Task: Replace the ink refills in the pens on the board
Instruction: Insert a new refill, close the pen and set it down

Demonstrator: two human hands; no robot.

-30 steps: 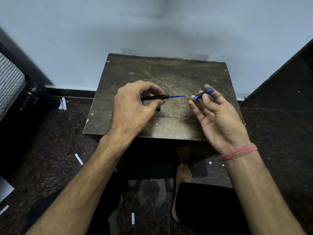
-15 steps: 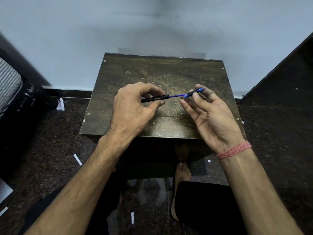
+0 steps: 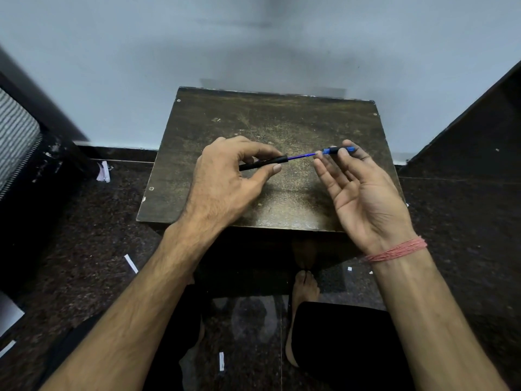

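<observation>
Above the bare, scratched board (image 3: pixel 214 153), the left hand (image 3: pixel 225 179) pinched the black pen barrel (image 3: pixel 263 164), its blue refill (image 3: pixel 301 156) reaching the blue-black tip piece (image 3: pixel 337 150) pinched in the right hand (image 3: pixel 363 190), palm open.

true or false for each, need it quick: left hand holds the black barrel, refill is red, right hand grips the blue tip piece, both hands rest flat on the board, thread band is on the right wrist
1. The left hand holds the black barrel. True.
2. The refill is red. False: it is blue, sticking out of the barrel toward the right hand.
3. The right hand grips the blue tip piece. True, in its fingertips.
4. Both hands rest flat on the board. False: the left is curled around the barrel and the right is palm up.
5. A thread band is on the right wrist. True.
</observation>
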